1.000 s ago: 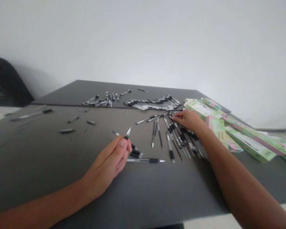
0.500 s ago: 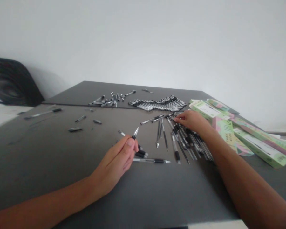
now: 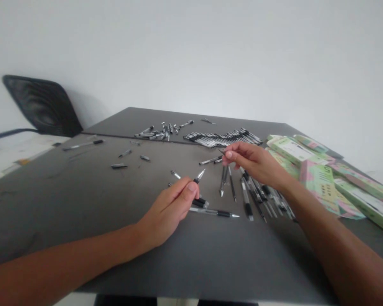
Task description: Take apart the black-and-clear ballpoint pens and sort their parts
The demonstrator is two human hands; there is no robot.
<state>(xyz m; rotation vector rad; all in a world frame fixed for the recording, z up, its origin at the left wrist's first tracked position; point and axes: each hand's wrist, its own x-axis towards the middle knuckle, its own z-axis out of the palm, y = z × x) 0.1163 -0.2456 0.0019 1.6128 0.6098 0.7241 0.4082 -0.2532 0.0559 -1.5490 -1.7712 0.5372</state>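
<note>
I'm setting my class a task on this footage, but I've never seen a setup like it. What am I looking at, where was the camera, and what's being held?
No machine here: these are a person's two bare hands, filmed by a camera worn on their head, looking forward and down. The left hand holds a pen with its metal tip up. The right hand pinches a thin dark item, too small to identify. Below them is a dark grey table with loose black-gripped pens, a long row of pens beyond, pen parts farther left, and green-and-pink boxes on the right.

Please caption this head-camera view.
Left hand holds a pen over a dark table strewn with pens; right hand pinches something thin.
</note>
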